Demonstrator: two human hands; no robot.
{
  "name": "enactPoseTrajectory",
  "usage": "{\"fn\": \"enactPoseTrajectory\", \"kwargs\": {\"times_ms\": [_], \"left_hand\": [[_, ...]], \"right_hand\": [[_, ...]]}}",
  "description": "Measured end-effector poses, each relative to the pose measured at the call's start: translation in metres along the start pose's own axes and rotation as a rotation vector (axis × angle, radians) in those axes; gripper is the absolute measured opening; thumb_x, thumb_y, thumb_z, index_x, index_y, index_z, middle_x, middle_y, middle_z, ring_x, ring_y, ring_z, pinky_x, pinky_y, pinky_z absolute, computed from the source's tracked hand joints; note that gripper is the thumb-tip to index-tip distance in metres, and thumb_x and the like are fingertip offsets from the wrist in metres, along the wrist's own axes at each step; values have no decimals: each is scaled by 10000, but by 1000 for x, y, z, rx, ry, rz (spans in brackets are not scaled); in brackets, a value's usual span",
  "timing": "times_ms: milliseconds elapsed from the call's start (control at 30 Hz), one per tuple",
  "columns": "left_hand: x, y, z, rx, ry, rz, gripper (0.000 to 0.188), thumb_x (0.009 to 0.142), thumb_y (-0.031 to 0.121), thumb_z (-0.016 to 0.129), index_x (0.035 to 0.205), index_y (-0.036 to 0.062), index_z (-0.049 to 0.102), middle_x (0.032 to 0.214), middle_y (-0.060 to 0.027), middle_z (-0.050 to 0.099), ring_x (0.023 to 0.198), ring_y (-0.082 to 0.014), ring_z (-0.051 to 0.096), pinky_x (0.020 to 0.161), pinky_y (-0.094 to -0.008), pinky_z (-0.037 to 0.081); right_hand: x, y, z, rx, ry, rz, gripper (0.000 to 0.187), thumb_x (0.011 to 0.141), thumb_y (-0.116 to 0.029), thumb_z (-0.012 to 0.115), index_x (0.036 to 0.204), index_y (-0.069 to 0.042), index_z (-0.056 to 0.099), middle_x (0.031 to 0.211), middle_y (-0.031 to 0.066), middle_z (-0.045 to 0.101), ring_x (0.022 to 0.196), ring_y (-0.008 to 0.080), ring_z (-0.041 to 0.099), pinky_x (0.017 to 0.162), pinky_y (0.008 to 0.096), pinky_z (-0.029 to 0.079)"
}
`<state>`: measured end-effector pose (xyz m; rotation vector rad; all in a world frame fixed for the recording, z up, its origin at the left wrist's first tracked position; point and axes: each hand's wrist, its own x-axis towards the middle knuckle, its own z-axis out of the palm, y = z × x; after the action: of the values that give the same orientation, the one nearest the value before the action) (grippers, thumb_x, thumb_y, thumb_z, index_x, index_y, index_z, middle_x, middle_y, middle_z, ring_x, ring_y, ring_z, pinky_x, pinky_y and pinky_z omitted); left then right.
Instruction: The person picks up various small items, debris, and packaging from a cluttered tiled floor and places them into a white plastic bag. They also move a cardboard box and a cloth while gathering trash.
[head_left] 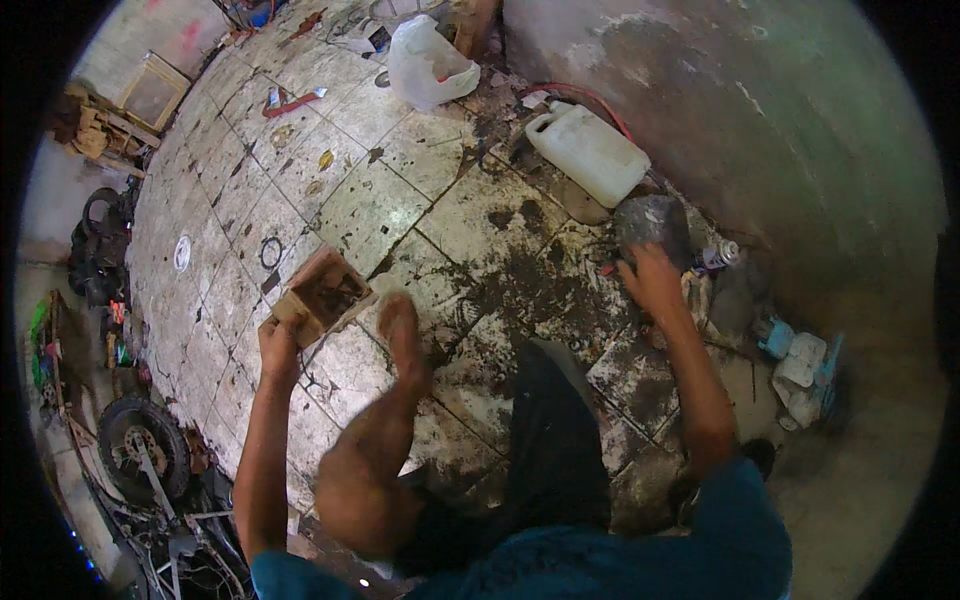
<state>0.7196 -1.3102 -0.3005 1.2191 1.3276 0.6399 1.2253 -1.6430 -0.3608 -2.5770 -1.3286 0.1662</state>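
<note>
My left hand (pixel 280 345) is closed on the near left edge of an open brown box (pixel 305 312). The box is tilted above the tiled floor, and small dark pieces (pixel 342 296) lie inside it. Over at the right, my right hand (pixel 655 282) reaches to a dark grey rounded object (pixel 652 220), perhaps a container, near the wall. Its thumb stands apart from the fingers, whose tips meet the near side of that object. Just behind lies a whitish plastic jerrycan (pixel 590 150) on its side. Beside the right wrist is a small can with a silvery top (pixel 722 256).
Dark grime stains the tiles (pixel 370 205). A white plastic bag (pixel 425 65) sits at the back, near a red-handled tool (pixel 292 103). White and light-blue bottles (pixel 800 370) stand by the right wall. Motorcycle parts and a wheel (pixel 143 450) fill the left side.
</note>
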Motion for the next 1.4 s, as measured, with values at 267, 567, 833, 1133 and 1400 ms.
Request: {"fn": "enactPoseTrajectory", "kwargs": {"times_ms": [267,567,833,1133,1400], "left_hand": [[112,-38,46,-60,-13,-14,273,881,82,642,1114,-60,648,996,-87,703,836,-165,680,768,-308,545],[228,-73,92,-154,-110,-159,286,912,101,664,1160,-36,627,1026,-75,680,888,-178,651,799,-307,526],[323,-81,145,-29,-337,-68,275,888,142,679,1109,-14,632,986,-65,663,850,-156,616,754,-323,501],[351,-56,213,32,-500,-101,286,877,115,689,1124,-16,631,1038,-80,662,896,-171,624,813,-328,498],[311,-61,223,-1,-437,-8,340,922,169,681,1201,-15,618,1106,-96,665,930,-204,641,832,-343,512]], "right_hand": [[273,-76,137,-241,-123,-132,296,899,-292,610,1069,-57,667,1048,167,687,1079,372,604,885,501,511],[404,-116,207,-690,-525,205,402,965,-317,549,1343,-195,611,1208,147,680,1288,412,490,1110,637,188],[319,-32,15,-306,74,592,570,866,-265,690,1411,-214,531,1203,200,667,1172,344,608,1005,544,458],[82,98,-219,373,552,778,618,940,-234,660,1479,-36,431,1350,116,597,1196,236,566,981,371,465],[-44,191,-216,-349,552,850,537,861,-255,688,1362,-97,573,1233,224,666,1160,390,633,995,426,493]]}}
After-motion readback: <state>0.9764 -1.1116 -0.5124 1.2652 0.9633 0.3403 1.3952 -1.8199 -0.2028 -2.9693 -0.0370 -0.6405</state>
